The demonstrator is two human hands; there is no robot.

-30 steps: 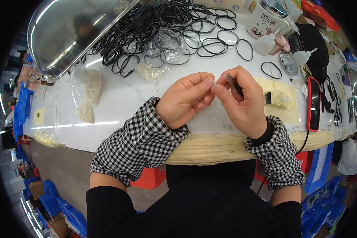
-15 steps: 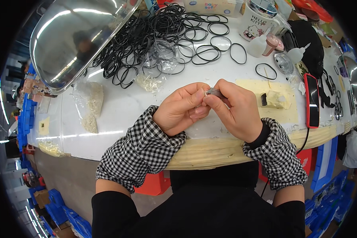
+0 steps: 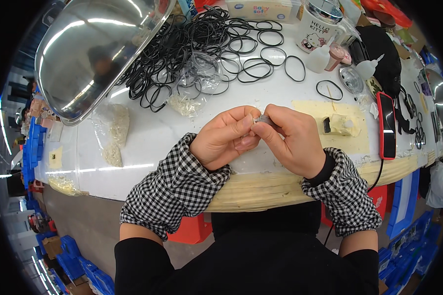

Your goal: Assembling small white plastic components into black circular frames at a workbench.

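Note:
Above the near part of the white table, both my hands meet with their fingertips almost touching. My left hand (image 3: 227,137) is closed, thumb and forefinger pinching a tiny pale piece (image 3: 254,119) too small to name. In the closed fingers of my right hand (image 3: 300,140) is a small grey metal tool (image 3: 267,120), its tip at that piece; the fingers cover most of it. Beyond my hands lies a clear bag of small whitish bits (image 3: 184,104). Thin black loops (image 3: 256,69) spread in a tangled heap behind it.
A shiny metal dome (image 3: 88,54) stands at far left, near another bag of whitish bits (image 3: 118,128). To the right are a taped pale block (image 3: 340,125), a red-cased phone (image 3: 387,125) with a cable, and a white mug (image 3: 316,29). Yellow tape wraps the table's front edge (image 3: 266,191).
My right fingers and the grey tool have shifted slightly, with the tool's tip staying at the pinched piece. My left hand is nearly still.

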